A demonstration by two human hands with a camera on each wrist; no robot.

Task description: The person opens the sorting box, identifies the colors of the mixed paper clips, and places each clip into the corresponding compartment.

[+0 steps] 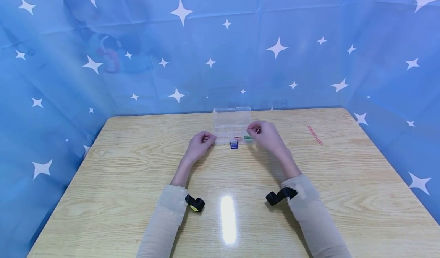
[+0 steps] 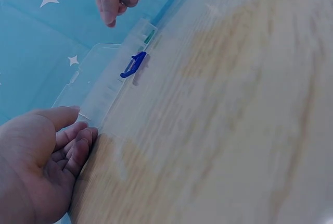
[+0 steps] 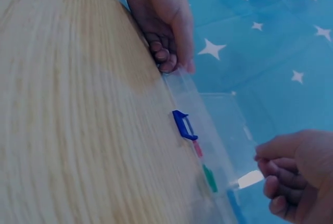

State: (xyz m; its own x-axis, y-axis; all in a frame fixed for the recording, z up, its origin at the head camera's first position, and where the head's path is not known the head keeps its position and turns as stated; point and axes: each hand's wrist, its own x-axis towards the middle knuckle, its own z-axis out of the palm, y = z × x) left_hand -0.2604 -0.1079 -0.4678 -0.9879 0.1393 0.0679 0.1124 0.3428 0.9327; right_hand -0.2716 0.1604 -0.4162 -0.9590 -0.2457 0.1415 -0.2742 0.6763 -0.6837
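Observation:
A clear plastic box (image 1: 223,133) lies near the table's back edge, its clear lid (image 1: 232,117) raised behind it. My left hand (image 1: 200,145) holds the box's left end, thumb at the rim and fingers curled against the outer side. A blue plastic piece (image 2: 134,64), shaped like a clasp, sits at the box's front edge. Toward the right end lie a small red-pink item (image 3: 197,149) and a green one (image 3: 209,178). Over that end hovers my right hand (image 1: 269,136), thumb and index tips together; whether something thin is between them is hidden.
A chain of pink links (image 1: 314,135), like joined paper clips, lies on the wooden table (image 1: 137,174) to the right. Behind the table hangs a blue cloth (image 1: 206,40) with white stars. Black cameras (image 1: 196,203) are strapped to both wrists.

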